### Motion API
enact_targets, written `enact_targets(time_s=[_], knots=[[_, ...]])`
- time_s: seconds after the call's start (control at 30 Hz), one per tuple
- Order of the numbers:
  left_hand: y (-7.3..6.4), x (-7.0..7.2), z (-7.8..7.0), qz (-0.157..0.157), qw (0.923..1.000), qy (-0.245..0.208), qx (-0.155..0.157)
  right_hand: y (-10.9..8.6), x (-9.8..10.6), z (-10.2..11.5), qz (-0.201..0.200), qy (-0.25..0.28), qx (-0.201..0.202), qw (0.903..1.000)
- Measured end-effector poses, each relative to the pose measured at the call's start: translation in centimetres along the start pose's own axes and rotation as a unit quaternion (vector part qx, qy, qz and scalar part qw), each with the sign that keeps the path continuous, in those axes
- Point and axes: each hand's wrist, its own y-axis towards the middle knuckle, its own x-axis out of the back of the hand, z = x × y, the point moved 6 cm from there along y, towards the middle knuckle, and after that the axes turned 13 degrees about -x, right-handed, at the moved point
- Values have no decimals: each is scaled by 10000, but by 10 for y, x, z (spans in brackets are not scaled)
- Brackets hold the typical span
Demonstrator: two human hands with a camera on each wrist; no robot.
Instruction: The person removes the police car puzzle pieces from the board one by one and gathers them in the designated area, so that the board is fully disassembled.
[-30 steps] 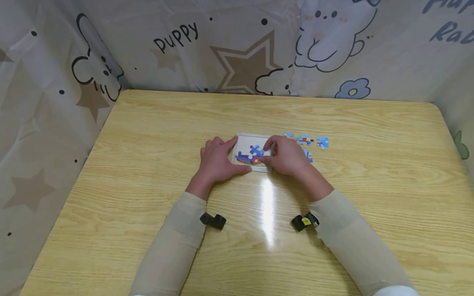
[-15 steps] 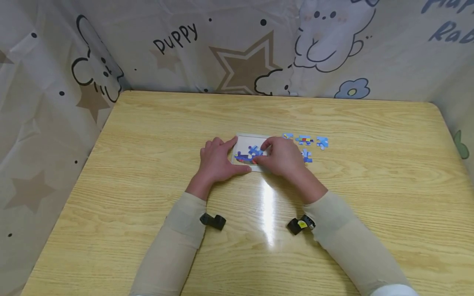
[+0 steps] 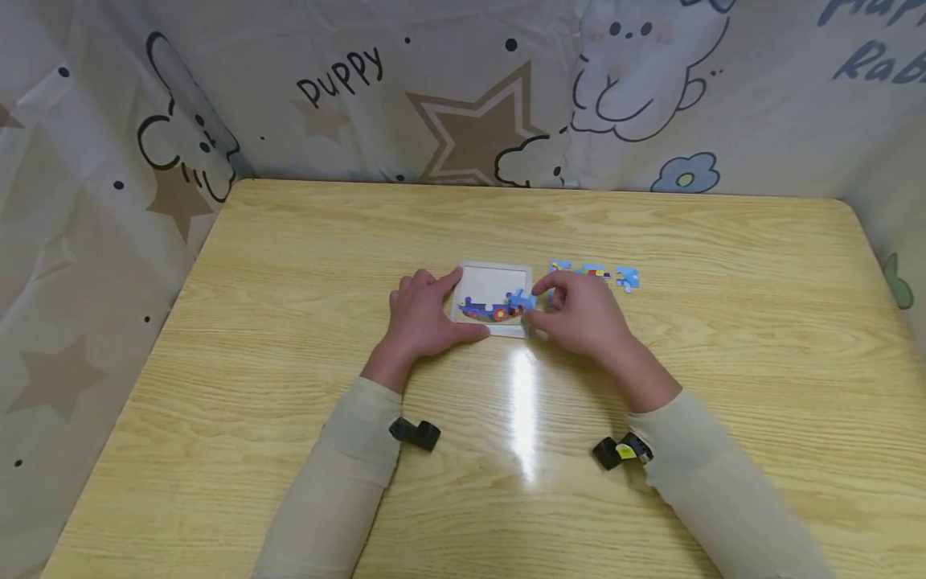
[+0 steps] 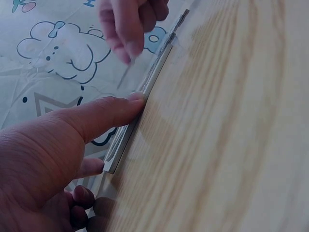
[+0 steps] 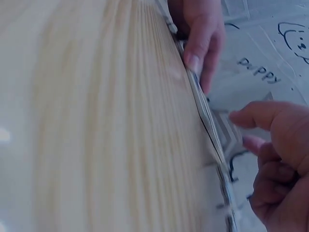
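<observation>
My left hand [image 3: 423,314] holds a small white puzzle tray [image 3: 510,330] at its left side, thumb along the near rim and index finger at the far left corner. Joined purple puzzle pieces [image 3: 473,309] with red wheels lie along the tray's near side. Between thumb and index finger, my right hand [image 3: 584,315] pinches a light blue puzzle piece [image 3: 522,300] over the tray's right rim. The left wrist view shows this piece [image 4: 126,73] edge-on, tilted above the tray.
Several loose puzzle pieces [image 3: 628,278] lie right of the tray, some partly hidden by my right hand. The wooden table [image 3: 325,241] backs onto a printed cloth [image 3: 347,145]. Each sleeve carries a black wrist camera [image 3: 415,433].
My right hand moves slightly left, then back right with the pinched blue piece, uncovering the tray's right part and the red wheel. My left hand stays in place.
</observation>
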Motion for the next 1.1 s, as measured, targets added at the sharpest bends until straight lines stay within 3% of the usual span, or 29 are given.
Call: enact_targets(time_s=[0.13, 0.33, 0.67, 1.1], knots=[[0, 0, -1, -53, 10000, -52, 3, -9, 16, -11, 1, 252, 202, 9995], [-1, -1, 1, -81, 10000, -53, 20, -16, 40, -36, -225, 135, 452, 9986], [0, -2, -1, -98, 9999, -64, -8, -18, 70, -80, -388, 125, -77, 9991], [-2, -4, -1, -211, 9997, -98, -33, -17, 84, -111, -247, -132, -131, 9995]])
